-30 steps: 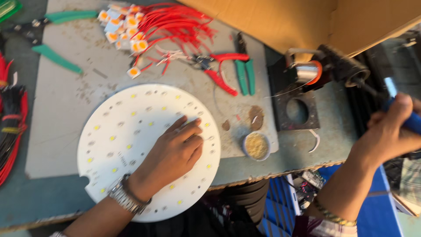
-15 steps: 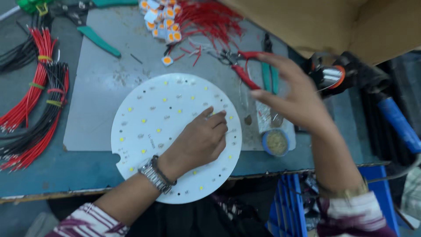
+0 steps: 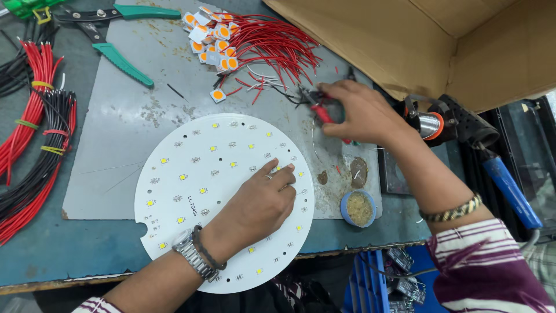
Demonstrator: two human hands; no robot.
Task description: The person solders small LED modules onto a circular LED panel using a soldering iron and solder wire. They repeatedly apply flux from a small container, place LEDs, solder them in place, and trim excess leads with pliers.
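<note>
Right hand (image 3: 360, 110) has left the blue-handled soldering iron (image 3: 509, 188), which now sits in its stand at the right edge of the surface (image 3: 35, 255). A second ago that hand was out at the iron; half a second ago it was mid-swing over the sheet. Now it is down on the red-handled pliers (image 3: 321, 110) just below the pile of red wires (image 3: 272, 43), fingers curled over the handles. Contact looks made; whether the pliers are lifted off the sheet, can't tell.

Left hand (image 3: 263, 203) hasn't moved off the round white LED board (image 3: 191, 185): palm down, fingers lightly spread and pressing on the right half, pinning it flat. Board lies on the grey metal sheet (image 3: 116, 156), front edge overhanging the near lip of the surface.

My read: soldering paused, tool swap to wire work, board held in place meanwhile.

Hard to see:
- Pliers' jaws are mostly under the right hand and tangled in wire ends, open or closed unknown.
- Iron tip is hidden behind the stand and solder spool (image 3: 430, 124).
- Small flux tin (image 3: 359, 207) is near the board edge; contents just a yellowish mass.
- Wire bundles (image 3: 35, 133) on the left are cut off by the frame.
- Board area under the left palm is not visible.
</note>
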